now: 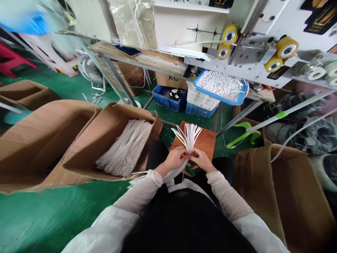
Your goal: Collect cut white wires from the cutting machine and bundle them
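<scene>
A bundle of thin white strips (190, 137) lies over a small wooden stool between my knees, its far ends fanned out. My left hand (176, 158) is wrapped round the bundle from the left, fingers closed. From the right, my right hand (201, 158) pinches at the same spot, and the fingertips of both hands meet over the strips. The near part of the bundle runs back under my left forearm, with loose ends showing left of it. The wooden stool (207, 140) shows beyond my hands.
Left of me, a cardboard box (86, 147) holds many white strips (126, 147). Another open box (297, 196) stands at the right. Ahead are a machine with yellow rollers (286, 47), a blue tray of white bits (221, 84) and a green-footed stand (244, 133).
</scene>
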{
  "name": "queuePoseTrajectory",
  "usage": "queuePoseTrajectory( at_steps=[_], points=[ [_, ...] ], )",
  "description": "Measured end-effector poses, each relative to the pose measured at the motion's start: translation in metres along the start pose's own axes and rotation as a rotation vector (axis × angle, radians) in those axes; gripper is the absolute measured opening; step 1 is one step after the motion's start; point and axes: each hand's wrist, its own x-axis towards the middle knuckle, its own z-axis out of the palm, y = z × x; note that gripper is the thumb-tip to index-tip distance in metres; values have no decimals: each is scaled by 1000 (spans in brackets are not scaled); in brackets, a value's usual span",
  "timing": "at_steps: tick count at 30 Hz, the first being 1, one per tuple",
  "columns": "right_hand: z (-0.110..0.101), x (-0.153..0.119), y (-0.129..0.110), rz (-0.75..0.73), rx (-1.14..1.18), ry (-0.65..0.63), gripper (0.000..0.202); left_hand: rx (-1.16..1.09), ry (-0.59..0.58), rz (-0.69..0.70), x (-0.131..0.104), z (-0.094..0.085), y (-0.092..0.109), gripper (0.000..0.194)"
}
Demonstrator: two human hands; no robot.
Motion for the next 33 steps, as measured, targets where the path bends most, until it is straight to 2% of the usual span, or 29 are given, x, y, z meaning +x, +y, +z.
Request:
queuePoseTrajectory(
  at_steps=[4,7,10,13,19,27,33],
  points=[
    [-8,-2,-4,-111,-168,-10,12,-35,-28,54,5,3,-6,7],
    [-10,-3,-3,-266,-382,-20,12,-75,-3,33,4,14,-11,9],
    [-7,-5,1,-379,-550,62,19,-118,77,-39,2,28,-15,12],
    [2,-7,7,-409,-630,158,22,-156,142,-93,-1,38,-16,11],
    [17,-8,18,-473,-583,258,23,-219,155,-131,-4,32,-12,11],
    [17,-7,25,-495,-528,324,17,-264,98,-136,2,21,-11,7],
    [15,-22,25,-459,-503,304,20,-388,214,-308,-1,31,-20,7]
  ],
)
